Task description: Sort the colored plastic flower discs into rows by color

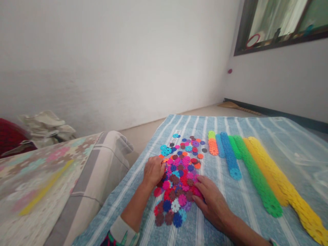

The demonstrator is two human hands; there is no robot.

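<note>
A heap of loose plastic flower-shaped discs (180, 177) in pink, red, blue, brown and orange lies on a blue striped cloth (230, 225). My left hand (153, 169) rests at the heap's left edge, fingers curled in among the discs. My right hand (212, 200) lies flat at the heap's right side with fingertips touching pink discs. To the right run rows of sorted discs: orange (213, 147), blue (229, 155), green (256, 174) and yellow (284, 188).
A patterned mattress or cushion (51, 184) with a grey border sits to the left. Crumpled fabric (46, 124) lies behind it by the white wall. Bare floor (143, 133) shows between cushion and cloth. A clear plastic bag (302, 153) lies at the right.
</note>
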